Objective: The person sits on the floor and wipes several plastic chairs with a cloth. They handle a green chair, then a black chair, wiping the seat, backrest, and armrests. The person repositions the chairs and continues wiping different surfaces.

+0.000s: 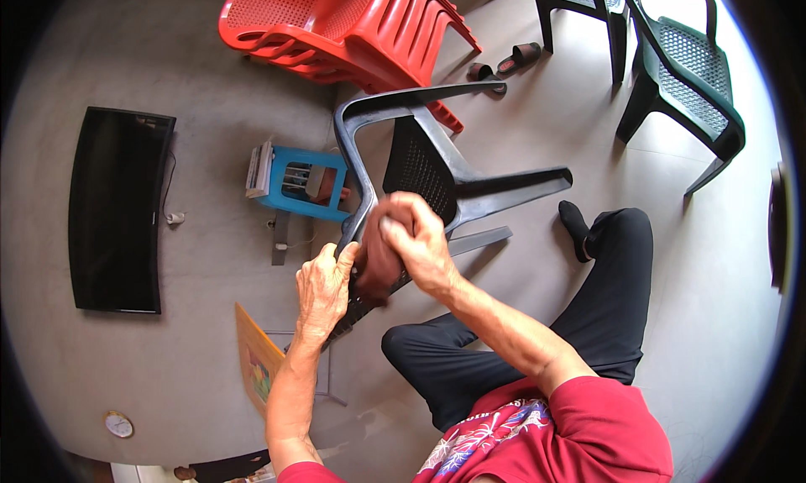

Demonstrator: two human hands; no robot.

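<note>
Currently, a seated person in a red shirt works over a dark plastic chair directly in front, tilted so that its legs point right. The left hand is at the chair's near-left edge, back of the hand upward, fingers curled about the frame and thumb lying to the right. Its forearm runs almost straight away from the body. The right hand is closed around a reddish-brown cloth pressed against the chair, thumb on top, fingers bent over; that forearm slants from near right toward far left, elbow out.

The cloth and the right fingers are blurred, so their exact outline is hard to make out. The left fingertips are partly hidden, and the 2 hands and cloth cover the chair's near part. Far away, a stack of red chairs is cut off, its number unclear. At far right, 2 dark green chairs are also cropped.
</note>
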